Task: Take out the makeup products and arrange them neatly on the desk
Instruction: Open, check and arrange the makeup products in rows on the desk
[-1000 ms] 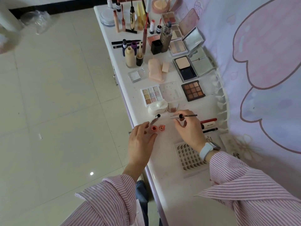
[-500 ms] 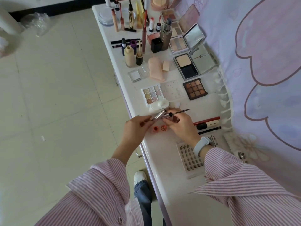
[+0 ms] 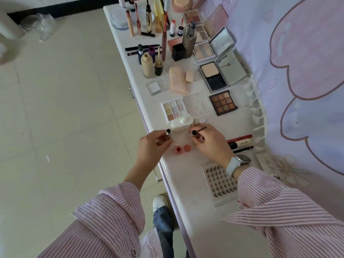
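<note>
My left hand (image 3: 151, 146) pinches a small tube with a black round top (image 3: 168, 131) at the desk's near left edge. My right hand (image 3: 209, 143) grips a second small piece with a black round end and a thin dark wand (image 3: 200, 130) sticking out to the right. Between and just below the hands sit two small round pink-red pots (image 3: 47, 149) (image 3: 186, 148) on the white desk (image 3: 188, 175). A white lidded jar (image 3: 181, 124) stands just beyond my fingers.
Farther along the desk lie a pastel palette (image 3: 174, 108), a brown eyeshadow palette (image 3: 223, 102), open mirrored compacts (image 3: 221, 75), peach sponges (image 3: 177, 80) and several upright bottles and tubes. A lash tray (image 3: 219, 184) lies under my right forearm; pencils (image 3: 240, 143) right of my hand. A curtain hangs right.
Half a second ago my hands met with the two pieces joined over the pots. They have since drawn apart, each holding one piece. The view has shifted a little.
</note>
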Demonstrator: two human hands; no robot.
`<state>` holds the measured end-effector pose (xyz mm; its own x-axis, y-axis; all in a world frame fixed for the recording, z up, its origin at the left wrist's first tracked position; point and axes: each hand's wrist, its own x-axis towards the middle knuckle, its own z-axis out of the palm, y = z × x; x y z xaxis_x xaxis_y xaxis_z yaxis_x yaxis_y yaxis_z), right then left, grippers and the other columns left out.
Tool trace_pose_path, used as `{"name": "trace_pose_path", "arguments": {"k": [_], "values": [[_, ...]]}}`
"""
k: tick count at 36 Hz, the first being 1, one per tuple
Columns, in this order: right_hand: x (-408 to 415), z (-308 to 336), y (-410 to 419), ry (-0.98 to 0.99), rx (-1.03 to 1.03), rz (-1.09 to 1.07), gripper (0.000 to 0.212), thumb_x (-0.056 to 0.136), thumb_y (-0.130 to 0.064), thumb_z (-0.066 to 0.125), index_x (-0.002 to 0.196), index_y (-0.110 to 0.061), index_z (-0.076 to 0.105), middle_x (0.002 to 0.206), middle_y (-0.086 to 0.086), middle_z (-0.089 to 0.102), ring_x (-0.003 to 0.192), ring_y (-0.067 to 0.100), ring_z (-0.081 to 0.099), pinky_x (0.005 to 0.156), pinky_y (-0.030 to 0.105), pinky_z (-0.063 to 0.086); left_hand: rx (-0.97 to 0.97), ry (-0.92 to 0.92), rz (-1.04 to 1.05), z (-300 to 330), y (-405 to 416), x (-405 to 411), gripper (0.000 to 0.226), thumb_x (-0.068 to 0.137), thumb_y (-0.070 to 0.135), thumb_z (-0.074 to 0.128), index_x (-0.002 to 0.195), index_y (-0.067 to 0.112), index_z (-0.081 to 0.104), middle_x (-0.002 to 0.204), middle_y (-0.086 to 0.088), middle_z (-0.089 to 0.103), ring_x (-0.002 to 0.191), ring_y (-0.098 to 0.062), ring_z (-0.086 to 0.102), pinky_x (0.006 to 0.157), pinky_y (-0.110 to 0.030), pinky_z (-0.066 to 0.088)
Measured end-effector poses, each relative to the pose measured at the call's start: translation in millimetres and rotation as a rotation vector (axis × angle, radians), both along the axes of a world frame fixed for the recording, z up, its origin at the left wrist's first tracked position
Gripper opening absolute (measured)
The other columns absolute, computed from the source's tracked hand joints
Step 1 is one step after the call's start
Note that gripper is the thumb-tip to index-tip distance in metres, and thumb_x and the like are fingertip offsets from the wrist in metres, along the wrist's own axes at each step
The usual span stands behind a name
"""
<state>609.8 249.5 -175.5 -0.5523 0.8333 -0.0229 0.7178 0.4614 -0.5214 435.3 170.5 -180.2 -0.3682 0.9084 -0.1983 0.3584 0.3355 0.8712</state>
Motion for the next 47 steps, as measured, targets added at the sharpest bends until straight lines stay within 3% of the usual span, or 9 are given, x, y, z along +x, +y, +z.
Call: {"name": "trace_pose_path", "arguments": {"k": [5, 15, 20, 23, 27, 33, 38, 43, 47], "values": [[-5, -2, 0, -0.01, -0.001, 0.035, 0.021, 0.082, -0.018, 0.067, 0.101, -0.011, 0.067, 0.105, 0.005, 0.062, 0.104, 0.022, 0.054, 0.076, 0.034, 0.049, 0.022, 0.037, -0.006, 0, 0, 3, 0.016, 0.076, 0.007, 0.073, 0.092, 0.012, 0.07, 0.073, 0.013, 0.062, 0.069, 0.0, 0.059, 0.067, -0.003, 0.042], [-6, -1, 1, -0.033, -0.023, 0.026, 0.025, 0.083, -0.017, 0.066, 0.104, -0.004, 0.064, 0.107, 0.008, 0.062, 0.106, 0.023, 0.052, 0.081, 0.033, 0.045, 0.08, 0.135, -0.03, -3, 0, 4, 0.018, 0.075, 0.007, 0.074, 0.093, 0.008, 0.07, 0.08, 0.008, 0.06, 0.073, -0.013, 0.057, 0.072, -0.026, 0.048], [-6, 1, -1, -0.033, -0.044, 0.026, 0.025, 0.084, -0.018, 0.065, 0.104, -0.004, 0.063, 0.105, 0.007, 0.061, 0.105, 0.02, 0.051, 0.08, 0.032, 0.046, 0.094, 0.123, -0.027, -6, -2, 5, 0.021, 0.075, 0.007, 0.074, 0.096, 0.009, 0.069, 0.084, 0.004, 0.063, 0.075, -0.012, 0.055, 0.071, -0.022, 0.046], [-2, 6, -2, -0.023, -0.064, 0.002, 0.03, 0.084, -0.019, 0.064, 0.112, -0.008, 0.061, 0.099, 0.0, 0.058, 0.095, 0.008, 0.046, 0.081, 0.03, 0.046, 0.109, 0.123, -0.021, -7, -4, 3, 0.027, 0.075, 0.007, 0.074, 0.102, 0.009, 0.068, 0.087, 0.006, 0.059, 0.075, -0.01, 0.054, 0.067, -0.007, 0.04], [15, 17, -7, 0.01, 0.049, -0.015, 0.025, 0.083, -0.013, 0.065, 0.107, -0.008, 0.063, 0.086, -0.003, 0.057, 0.082, 0.009, 0.048, 0.069, 0.027, 0.049, 0.127, 0.127, 0.025, -11, -14, 3, 0.037, 0.074, 0.006, 0.075, 0.109, 0.008, 0.064, 0.097, 0.004, 0.055, 0.079, -0.009, 0.054, 0.065, -0.006, 0.042], [53, 21, -10, -0.414, 0.191, -0.028, 0.031, 0.076, -0.021, 0.066, 0.106, -0.012, 0.063, 0.101, 0.006, 0.059, 0.094, 0.028, 0.053, 0.075, 0.04, 0.042, 0.144, 0.347, 0.052, -25, -41, 12, 0.044, 0.079, 0.023, 0.07, 0.118, 0.005, 0.058, 0.117, -0.01, 0.06, 0.108, -0.027, 0.052, 0.089, -0.036, 0.045], [46, 24, -13, -0.678, 0.109, 0.034, 0.036, 0.086, -0.013, 0.047, 0.122, -0.018, 0.047, 0.117, 0.002, 0.049, 0.109, 0.024, 0.043, 0.086, 0.037, 0.032, -0.004, 0.444, -0.011, -32, -50, 24, 0.058, 0.081, 0.039, 0.059, 0.129, 0.008, 0.052, 0.137, -0.01, 0.049, 0.122, -0.036, 0.045, 0.089, -0.047, 0.042], [44, 16, -7, -0.704, 0.3, 0.178, 0.029, 0.07, 0.001, 0.041, 0.088, -0.01, 0.061, 0.084, 0.004, 0.057, 0.082, 0.026, 0.052, 0.069, 0.036, 0.03, -0.096, 0.405, -0.027, -27, -49, 26, 0.059, 0.084, 0.029, 0.067, 0.136, 0.012, 0.045, 0.147, -0.001, 0.037, 0.134, -0.03, 0.031, 0.097, -0.048, 0.035], [50, 25, -1, -0.437, 0.464, 0.183, 0.007, 0.078, -0.006, 0.057, 0.083, -0.01, 0.06, 0.08, 0.004, 0.06, 0.071, 0.024, 0.055, 0.064, 0.035, 0.036, -0.045, 0.333, 0.008, -21, -51, 21, 0.049, 0.082, 0.015, 0.069, 0.128, 0.007, 0.053, 0.139, -0.006, 0.047, 0.126, -0.032, 0.04, 0.099, -0.044, 0.037]]}}
